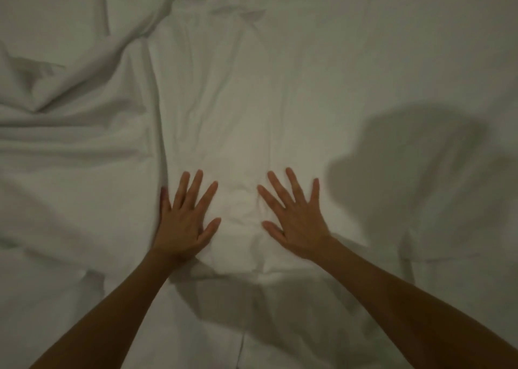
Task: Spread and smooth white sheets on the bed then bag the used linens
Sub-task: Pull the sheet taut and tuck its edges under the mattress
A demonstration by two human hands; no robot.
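Hands pressing flat on white sheet (252, 93): left hand (183, 222) and right hand (297, 222) lying side by side, fingers spread, grip released; folds bunching at left.

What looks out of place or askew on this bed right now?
The white sheet is bunched into deep folds at the upper left, while the right side lies fairly flat. Small creases remain between the left hand and right hand, both pressed flat on it. Nothing looks spilled or torn.

sheet (280, 88): white woven cloth, matt, no sheen
sheet, centre: mostly flat, fine creases
sheet, upper left of frame: soft deep folds, rumpled
sheet, right of frame: smooth, faint wrinkles, shadowed
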